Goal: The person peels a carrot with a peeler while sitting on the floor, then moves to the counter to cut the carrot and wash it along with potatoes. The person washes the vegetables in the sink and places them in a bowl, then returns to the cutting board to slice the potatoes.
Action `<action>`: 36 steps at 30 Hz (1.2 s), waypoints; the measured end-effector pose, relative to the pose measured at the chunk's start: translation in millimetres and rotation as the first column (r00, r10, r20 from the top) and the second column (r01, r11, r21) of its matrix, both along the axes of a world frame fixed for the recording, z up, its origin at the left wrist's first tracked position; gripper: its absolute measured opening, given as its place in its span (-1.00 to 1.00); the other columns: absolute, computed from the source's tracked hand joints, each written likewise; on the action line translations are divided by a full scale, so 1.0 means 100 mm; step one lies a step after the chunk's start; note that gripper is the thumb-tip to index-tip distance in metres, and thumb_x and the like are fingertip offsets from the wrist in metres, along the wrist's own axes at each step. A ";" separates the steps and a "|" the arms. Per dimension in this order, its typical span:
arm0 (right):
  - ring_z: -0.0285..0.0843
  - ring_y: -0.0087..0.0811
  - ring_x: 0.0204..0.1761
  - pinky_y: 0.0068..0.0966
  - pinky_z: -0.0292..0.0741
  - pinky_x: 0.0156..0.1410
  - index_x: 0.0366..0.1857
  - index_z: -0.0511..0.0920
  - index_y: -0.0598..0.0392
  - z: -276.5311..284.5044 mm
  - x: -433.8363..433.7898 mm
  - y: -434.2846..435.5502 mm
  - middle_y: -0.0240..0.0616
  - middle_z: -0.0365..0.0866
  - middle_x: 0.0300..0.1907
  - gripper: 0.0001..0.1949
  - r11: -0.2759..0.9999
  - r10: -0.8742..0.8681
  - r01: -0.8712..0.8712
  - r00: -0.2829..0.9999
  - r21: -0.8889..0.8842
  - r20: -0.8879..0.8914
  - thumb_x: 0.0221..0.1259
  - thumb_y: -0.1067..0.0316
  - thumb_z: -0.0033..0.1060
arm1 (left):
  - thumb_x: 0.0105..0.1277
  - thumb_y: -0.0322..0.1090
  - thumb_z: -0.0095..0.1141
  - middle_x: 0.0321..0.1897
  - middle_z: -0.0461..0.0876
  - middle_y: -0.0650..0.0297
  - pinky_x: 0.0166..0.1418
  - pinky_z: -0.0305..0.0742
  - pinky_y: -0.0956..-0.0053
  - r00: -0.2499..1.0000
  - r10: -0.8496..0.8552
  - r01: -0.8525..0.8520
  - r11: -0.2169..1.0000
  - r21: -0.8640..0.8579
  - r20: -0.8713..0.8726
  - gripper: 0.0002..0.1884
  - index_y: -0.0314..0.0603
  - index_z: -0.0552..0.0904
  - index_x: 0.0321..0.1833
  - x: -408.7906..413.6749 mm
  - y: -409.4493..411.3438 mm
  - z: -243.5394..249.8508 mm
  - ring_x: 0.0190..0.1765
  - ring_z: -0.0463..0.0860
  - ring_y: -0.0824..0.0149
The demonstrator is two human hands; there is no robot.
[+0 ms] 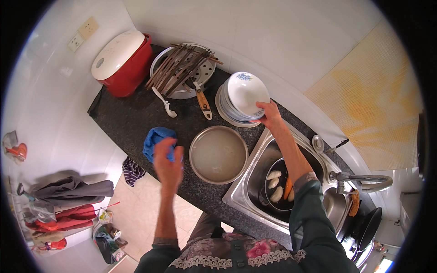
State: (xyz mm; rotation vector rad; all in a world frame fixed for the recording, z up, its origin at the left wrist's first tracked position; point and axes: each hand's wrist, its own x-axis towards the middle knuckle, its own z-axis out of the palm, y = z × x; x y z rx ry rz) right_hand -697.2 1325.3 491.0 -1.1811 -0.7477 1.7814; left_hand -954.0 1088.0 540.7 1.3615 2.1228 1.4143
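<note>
My right hand (269,114) grips the rim of the top white bowl with blue flowers (247,92), which sits tilted on a stack of bowls. My left hand (168,162), blurred, hovers with fingers apart over or beside a blue cloth (157,136) on the dark countertop; whether it touches the cloth I cannot tell. Between my hands stands a round metal pan (218,155) of cloudy liquid. In the steel sink (254,192), a dark pan (268,198) holds a carrot (289,187) and several pale peeled vegetables (276,194).
Behind stand a red and white rice cooker (128,68) and a steamer pot (208,71) with many chopsticks (184,68) across it. A wooden-handled peeler or similar utensil (203,102) and a white utensil (164,102) lie before it. The faucet (362,179) rises at the right.
</note>
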 end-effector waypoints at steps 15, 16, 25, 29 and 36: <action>0.57 -0.24 -0.06 -0.31 0.56 0.02 0.09 0.37 0.30 0.31 0.35 -0.67 -0.10 0.53 -0.03 -0.60 0.984 -0.147 0.166 0.961 0.062 -0.233 0.13 0.48 0.08 | 0.08 -0.50 0.15 -0.29 0.59 0.21 -0.10 0.46 0.52 0.995 0.062 -0.048 0.984 -0.171 0.078 -0.70 -0.31 0.54 -0.07 -1.34 -0.19 -1.05 -0.21 0.56 0.39; 0.57 -0.25 -0.06 -0.33 0.55 0.03 0.08 0.37 0.30 0.36 0.47 -0.79 -0.11 0.54 -0.04 -0.60 0.977 -0.184 0.202 0.960 0.070 -0.210 0.13 0.48 0.08 | 0.11 -0.51 0.13 -0.27 0.59 0.24 -0.08 0.46 0.54 0.920 0.006 0.036 0.994 -0.100 0.391 -0.71 -0.31 0.53 -0.07 -1.17 -0.16 -0.68 -0.20 0.55 0.43; 0.60 -0.30 -0.13 -0.39 0.55 0.00 0.06 0.39 0.29 0.43 1.40 -2.17 -0.14 0.58 -0.10 -0.60 0.933 -0.359 0.355 0.923 -0.050 -0.139 0.09 0.47 0.10 | 0.16 -0.47 0.14 -0.20 0.58 0.24 -0.01 0.42 0.59 0.542 -0.491 0.396 0.865 0.309 0.681 -0.70 -0.37 0.51 -0.04 0.56 0.30 1.07 -0.14 0.54 0.46; 0.60 -0.29 -0.14 -0.39 0.55 -0.02 0.06 0.39 0.28 0.48 1.72 -2.80 -0.13 0.59 -0.13 -0.59 0.892 -0.441 0.436 0.897 -0.116 -0.021 0.07 0.48 0.09 | 0.15 -0.43 0.19 -0.23 0.58 0.25 -0.07 0.41 0.60 0.441 -0.508 0.466 0.834 0.295 0.740 -0.74 -0.37 0.55 -0.11 1.35 0.95 0.80 -0.18 0.53 0.48; 0.59 -0.28 -0.12 -0.37 0.57 -0.05 0.10 0.36 0.19 0.26 2.34 -3.67 -0.14 0.56 -0.11 -0.54 0.756 -0.636 0.621 0.771 -0.208 -0.011 0.04 0.47 0.16 | 0.16 -0.23 0.26 -0.12 0.56 0.18 -0.11 0.42 0.56 0.610 -0.549 0.569 0.805 0.167 0.571 -0.40 -0.46 0.39 0.19 2.37 1.97 0.13 -0.18 0.51 0.44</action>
